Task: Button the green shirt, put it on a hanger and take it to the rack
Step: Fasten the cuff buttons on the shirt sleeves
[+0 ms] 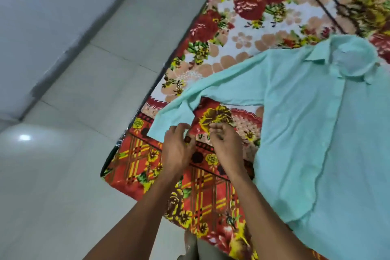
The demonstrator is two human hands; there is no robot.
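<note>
The light green shirt (306, 116) lies flat, front side up, on a flowered blanket, collar toward the far right. Its left sleeve stretches toward the blanket's edge and bends down to the cuff (166, 120). My left hand (177, 150) rests on the cuff's near corner, fingertips pinching the fabric. My right hand (224, 141) hovers just right of it over the blanket, fingers curled together with nothing in them. A dark wire hanger (329, 6) lies on the blanket beyond the collar.
The flowered blanket (242, 34) covers a low bed that fills the right side. Pale floor tiles (73, 122) and a grey wall base run along the left. No rack is in view.
</note>
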